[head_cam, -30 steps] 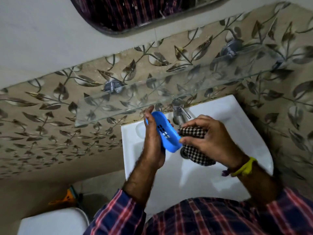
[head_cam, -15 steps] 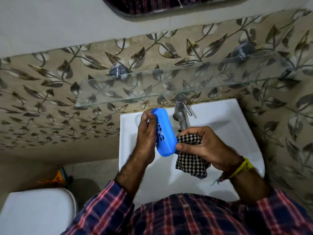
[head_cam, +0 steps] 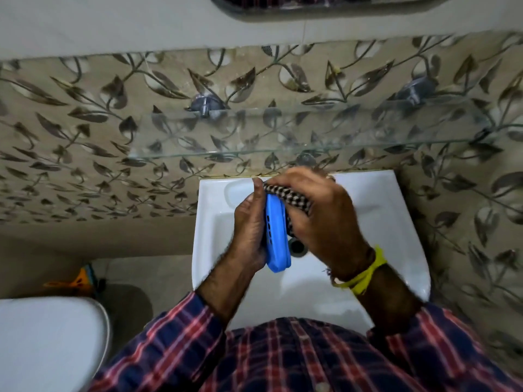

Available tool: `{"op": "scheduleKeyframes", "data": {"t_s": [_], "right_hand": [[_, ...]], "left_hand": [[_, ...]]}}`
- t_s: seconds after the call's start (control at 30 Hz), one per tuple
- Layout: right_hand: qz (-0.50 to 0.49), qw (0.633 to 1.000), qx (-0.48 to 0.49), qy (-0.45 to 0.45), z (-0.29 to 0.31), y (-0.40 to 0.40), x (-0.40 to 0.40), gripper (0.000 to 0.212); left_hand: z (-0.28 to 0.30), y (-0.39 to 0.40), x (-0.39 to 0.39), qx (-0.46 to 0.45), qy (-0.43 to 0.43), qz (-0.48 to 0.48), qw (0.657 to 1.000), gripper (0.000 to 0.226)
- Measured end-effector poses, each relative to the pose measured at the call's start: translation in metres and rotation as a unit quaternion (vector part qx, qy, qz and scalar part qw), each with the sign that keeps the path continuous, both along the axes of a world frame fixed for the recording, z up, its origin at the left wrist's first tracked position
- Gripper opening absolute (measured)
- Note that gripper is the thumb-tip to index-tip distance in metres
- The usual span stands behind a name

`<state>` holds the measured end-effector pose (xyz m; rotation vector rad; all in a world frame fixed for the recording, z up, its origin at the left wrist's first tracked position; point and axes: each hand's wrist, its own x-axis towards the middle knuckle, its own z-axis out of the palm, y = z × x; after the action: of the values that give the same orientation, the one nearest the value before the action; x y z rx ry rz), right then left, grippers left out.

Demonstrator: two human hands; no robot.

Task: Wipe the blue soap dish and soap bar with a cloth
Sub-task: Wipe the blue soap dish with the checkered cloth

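Note:
My left hand (head_cam: 249, 233) grips the blue soap dish (head_cam: 277, 236) on edge over the white sink (head_cam: 382, 227), its slotted face turned toward my left palm. My right hand (head_cam: 319, 219) presses a black-and-white checked cloth (head_cam: 285, 193) against the dish's right side and top end. Most of the cloth is hidden under my right fingers. No soap bar is visible.
A glass shelf (head_cam: 311, 131) juts from the leaf-patterned wall just above the sink, and my right hand hides the tap. The drain (head_cam: 297, 247) shows below the dish. A white toilet lid (head_cam: 51, 340) sits at lower left, with an orange object (head_cam: 76, 281) on the floor.
My right hand has moved up with the cloth from the dish's lower right to cover its right side and top. The dish has turned more upright.

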<state>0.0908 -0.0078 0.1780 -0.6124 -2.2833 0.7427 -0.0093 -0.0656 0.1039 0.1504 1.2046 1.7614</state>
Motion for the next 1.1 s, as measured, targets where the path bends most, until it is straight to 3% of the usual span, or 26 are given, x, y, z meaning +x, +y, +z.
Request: {"op": "scheduleKeyframes", "data": {"t_s": [0.1, 0.23, 0.3, 0.5, 0.67, 0.77, 0.87, 1.0, 1.1], "right_hand": [[-0.014, 0.998, 0.042, -0.039, -0.001, -0.007, -0.006, 0.029], [-0.037, 0.999, 0.035, -0.002, -0.009, -0.014, 0.0, 0.035], [-0.036, 0.999, 0.032, 0.017, -0.012, -0.026, 0.008, 0.037], [-0.072, 0.997, -0.009, 0.032, -0.005, -0.004, -0.008, 0.038], [-0.028, 0.999, 0.028, 0.011, -0.008, -0.021, 0.008, 0.037], [-0.058, 0.998, 0.007, -0.002, -0.008, -0.012, -0.008, 0.037], [-0.035, 0.998, 0.046, -0.028, -0.014, -0.028, 0.008, 0.041], [-0.08, 0.997, 0.017, 0.01, -0.011, -0.013, 0.001, 0.035], [-0.048, 0.998, -0.02, 0.035, -0.013, -0.013, -0.003, 0.034]], "left_hand": [[0.0, 0.0, -0.006, 0.003, -0.011, 0.017, 1.0, 0.054], [0.001, 0.004, -0.002, -0.017, -0.045, 0.006, 0.999, 0.092], [0.001, 0.007, -0.001, -0.017, -0.092, 0.013, 0.996, 0.099], [0.001, 0.013, 0.003, 0.017, -0.08, 0.026, 0.996, 0.071], [0.006, 0.018, -0.008, -0.033, -0.112, 0.027, 0.993, 0.079], [0.013, 0.019, -0.008, -0.013, -0.135, 0.036, 0.99, 0.063], [0.011, 0.022, -0.014, -0.042, -0.11, 0.064, 0.991, 0.054], [0.007, 0.018, -0.001, -0.011, -0.143, 0.023, 0.989, 0.077], [0.008, 0.017, -0.005, 0.003, -0.16, 0.02, 0.987, 0.067]]}}
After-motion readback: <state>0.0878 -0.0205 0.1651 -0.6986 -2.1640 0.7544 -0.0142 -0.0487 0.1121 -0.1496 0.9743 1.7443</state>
